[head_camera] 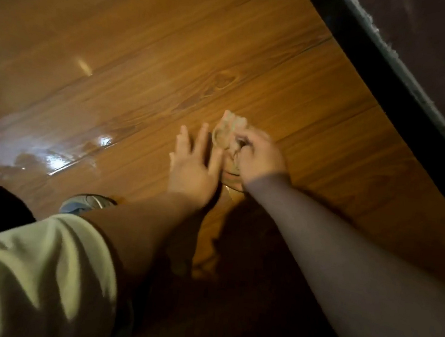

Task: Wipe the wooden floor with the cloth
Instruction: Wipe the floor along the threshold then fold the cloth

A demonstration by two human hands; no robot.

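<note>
One crumpled beige cloth [224, 135] sits bunched at frame centre on the brown wooden plank floor [173, 58], its long axis running roughly top to bottom. The right hand [259, 156] grips it with curled fingers. The left hand [192, 164] lies flat-fingered just beside it.

My cloth [227, 131] is a small, pale beige rag, crumpled into a wad and bunched in the fingers [243, 140] of my right hand [259, 156], down at the wooden floor [174, 50]. The floor is glossy orange-brown planks with dark grain and one knot. Bright glare patches lie left of the cloth.
</note>
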